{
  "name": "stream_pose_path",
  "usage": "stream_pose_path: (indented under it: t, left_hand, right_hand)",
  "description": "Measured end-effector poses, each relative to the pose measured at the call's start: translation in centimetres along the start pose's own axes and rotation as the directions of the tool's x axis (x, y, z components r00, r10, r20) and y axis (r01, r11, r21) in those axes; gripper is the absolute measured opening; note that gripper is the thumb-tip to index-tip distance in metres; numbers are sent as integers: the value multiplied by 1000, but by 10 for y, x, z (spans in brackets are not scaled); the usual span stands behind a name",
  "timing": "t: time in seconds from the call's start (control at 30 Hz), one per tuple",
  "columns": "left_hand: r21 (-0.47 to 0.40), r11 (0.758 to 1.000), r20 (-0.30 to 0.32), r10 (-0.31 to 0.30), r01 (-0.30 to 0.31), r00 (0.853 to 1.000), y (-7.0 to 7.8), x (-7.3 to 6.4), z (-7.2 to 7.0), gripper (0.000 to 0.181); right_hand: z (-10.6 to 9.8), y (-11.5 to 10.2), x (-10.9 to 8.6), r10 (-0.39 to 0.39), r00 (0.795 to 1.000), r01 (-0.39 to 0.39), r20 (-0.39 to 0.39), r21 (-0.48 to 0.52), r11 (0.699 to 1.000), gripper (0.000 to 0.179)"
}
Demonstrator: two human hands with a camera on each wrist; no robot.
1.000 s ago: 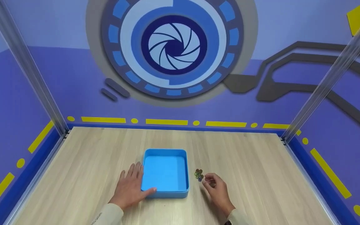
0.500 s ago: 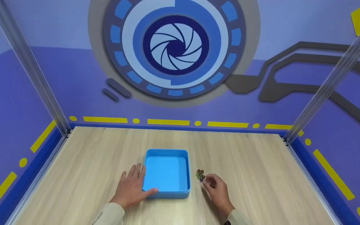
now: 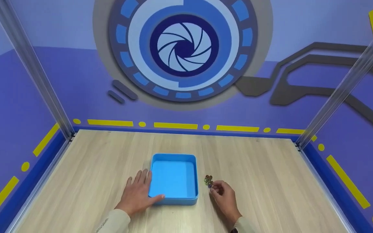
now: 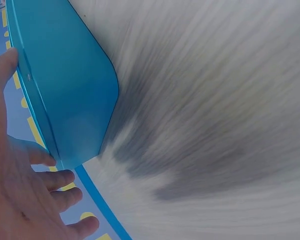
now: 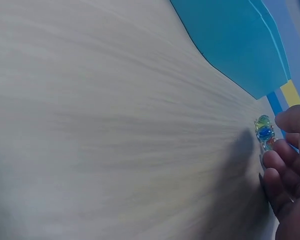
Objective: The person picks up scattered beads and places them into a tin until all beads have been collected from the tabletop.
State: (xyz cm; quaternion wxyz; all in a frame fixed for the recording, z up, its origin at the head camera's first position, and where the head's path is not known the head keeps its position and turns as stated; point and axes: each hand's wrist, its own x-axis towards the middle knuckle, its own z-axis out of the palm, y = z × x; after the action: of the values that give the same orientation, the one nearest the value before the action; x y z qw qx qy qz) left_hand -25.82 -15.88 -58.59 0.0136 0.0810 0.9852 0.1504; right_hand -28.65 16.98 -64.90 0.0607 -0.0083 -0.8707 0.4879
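Note:
A square, open-topped light blue box (image 3: 173, 201) stands on the wooden table. My left hand (image 3: 136, 195) lies along its left side, fingers extended, thumb over the near-left corner of the rim. In the left wrist view, that hand (image 4: 25, 190) touches the box wall with its fingers spread. To the right of the box is a small cluster of glass marbles (image 3: 208, 181), some clear with coloured swirls. My right hand (image 3: 226, 199) is beside them, fingers loosely bent. A blue marble (image 5: 265, 133) appears by its fingertips in the right wrist view, with thumb and forefinger apart.
The pale wooden table (image 3: 115, 152) extends around the box and marbles. A purple-blue wall panel (image 3: 160, 113) with yellow dashes rises behind it. Metal posts stand at both back corners, including the left post (image 3: 40, 77).
The view shifts slightly. My right fingertips come a little closer to the marbles. My left hand keeps its place against the box.

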Motion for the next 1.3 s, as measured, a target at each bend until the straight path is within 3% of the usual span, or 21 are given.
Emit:
stream_pose_path:
  t: [0.4,1.1,1.3]
  left_hand:
    - [11,1000,-27,13,-12,1000,2,1,-3,105]
    - [27,1000,-3,12,-12,1000,2,3,-4,106]
    - [22,1000,-7,18,-18,1000,2,1,-3,106]
  right_hand:
    - [2,-5,2,-43,999,42,-9,-67,997,20]
    - [6,-7,7,56,998,-55,7,-93,994,19]
    - [9,-6,5,40,999,-41,-11,-123,992,14]
